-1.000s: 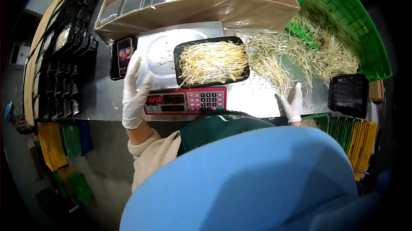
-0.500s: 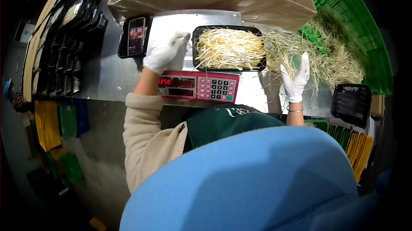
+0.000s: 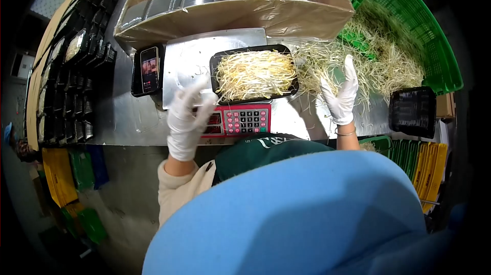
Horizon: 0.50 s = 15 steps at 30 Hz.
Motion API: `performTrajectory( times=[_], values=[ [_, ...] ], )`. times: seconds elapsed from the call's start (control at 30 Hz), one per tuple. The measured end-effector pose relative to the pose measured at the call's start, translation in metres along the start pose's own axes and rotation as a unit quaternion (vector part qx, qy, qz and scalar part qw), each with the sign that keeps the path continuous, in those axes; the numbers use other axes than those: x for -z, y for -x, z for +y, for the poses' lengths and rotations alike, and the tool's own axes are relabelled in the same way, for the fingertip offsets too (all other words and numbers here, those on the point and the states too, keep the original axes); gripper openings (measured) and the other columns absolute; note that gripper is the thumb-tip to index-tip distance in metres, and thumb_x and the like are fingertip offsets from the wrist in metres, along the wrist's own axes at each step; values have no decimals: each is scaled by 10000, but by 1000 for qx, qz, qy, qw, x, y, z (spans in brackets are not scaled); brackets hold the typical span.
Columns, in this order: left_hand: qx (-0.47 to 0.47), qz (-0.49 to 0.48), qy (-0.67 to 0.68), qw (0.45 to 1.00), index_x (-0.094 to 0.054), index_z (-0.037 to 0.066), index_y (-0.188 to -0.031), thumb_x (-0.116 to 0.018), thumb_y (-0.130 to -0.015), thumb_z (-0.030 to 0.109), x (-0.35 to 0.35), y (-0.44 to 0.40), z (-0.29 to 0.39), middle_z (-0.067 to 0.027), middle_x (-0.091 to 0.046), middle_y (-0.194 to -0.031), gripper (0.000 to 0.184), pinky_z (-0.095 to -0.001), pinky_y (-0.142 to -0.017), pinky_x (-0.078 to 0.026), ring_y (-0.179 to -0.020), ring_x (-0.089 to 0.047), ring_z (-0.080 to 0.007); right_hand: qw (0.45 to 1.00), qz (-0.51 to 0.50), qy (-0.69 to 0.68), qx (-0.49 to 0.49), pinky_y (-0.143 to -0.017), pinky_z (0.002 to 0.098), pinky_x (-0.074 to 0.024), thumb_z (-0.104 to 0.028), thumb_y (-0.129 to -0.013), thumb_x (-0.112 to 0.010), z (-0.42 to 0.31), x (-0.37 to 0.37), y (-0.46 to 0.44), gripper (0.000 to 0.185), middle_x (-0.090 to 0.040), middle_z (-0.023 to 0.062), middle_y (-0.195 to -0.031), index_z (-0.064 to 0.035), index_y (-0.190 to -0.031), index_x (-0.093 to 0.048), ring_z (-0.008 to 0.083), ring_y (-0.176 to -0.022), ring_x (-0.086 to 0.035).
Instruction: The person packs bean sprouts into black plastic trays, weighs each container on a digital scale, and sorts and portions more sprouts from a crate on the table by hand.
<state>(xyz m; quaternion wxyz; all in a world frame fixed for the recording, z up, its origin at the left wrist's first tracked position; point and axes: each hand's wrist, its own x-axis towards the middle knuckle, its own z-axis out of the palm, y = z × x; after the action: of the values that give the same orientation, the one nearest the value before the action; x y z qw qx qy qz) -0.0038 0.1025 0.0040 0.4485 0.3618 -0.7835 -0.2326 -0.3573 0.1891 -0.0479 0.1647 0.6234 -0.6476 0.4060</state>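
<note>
Left hand, white-gloved and motion-blurred, now over the left end of the scale's red front panel; half a second ago it was further in, above the metal plate just beside the tray's left side. Red digits, readable then, now covered by the glove. Its fingers partly curled; cannot tell whether it pinches anything or touches the panel. Right hand, also gloved, nothing visible in it: thumb and fingers spread wide, as in the previous frame, raised at the near edge of the loose sprouts. Black tray heaped with pale sprouts sits on the right part of the plate, behind the panel, place on the scale much as before; neither hand on it. Whole view shifted, so everything lies lower and further left. Phone in its small tray left of the plate, green basket far right: both unchanged.
</note>
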Motion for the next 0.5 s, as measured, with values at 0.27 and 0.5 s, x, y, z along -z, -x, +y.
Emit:
performTrajectory(
  times=[0.27, 0.5],
  values=[
    [133, 97, 152, 974, -657, 8, -1038, -629, -870, -23, 19, 27, -11, -113, -678, -934, 172, -233, -674, -533, -812, -651, -141, 998, -21, -50, -26, -1083, 420, -320, -297, -740, -778, -13, -3, -10, 887, -382, 212, -1424, -25, -1433, -296, 356, -1286, -399],
    [-121, -46, -135, 982, -679, 78, -1042, -713, -763, 61, -33, -45, 10, -102, -655, -892, 282, -397, -805, -458, -832, -608, -278, 994, -33, -98, 23, -1086, 396, -322, -285, -747, -773, -42, -2, -39, 858, -385, 192, -1429, -37, -1430, -316, 329, -1293, -403]
  ],
)
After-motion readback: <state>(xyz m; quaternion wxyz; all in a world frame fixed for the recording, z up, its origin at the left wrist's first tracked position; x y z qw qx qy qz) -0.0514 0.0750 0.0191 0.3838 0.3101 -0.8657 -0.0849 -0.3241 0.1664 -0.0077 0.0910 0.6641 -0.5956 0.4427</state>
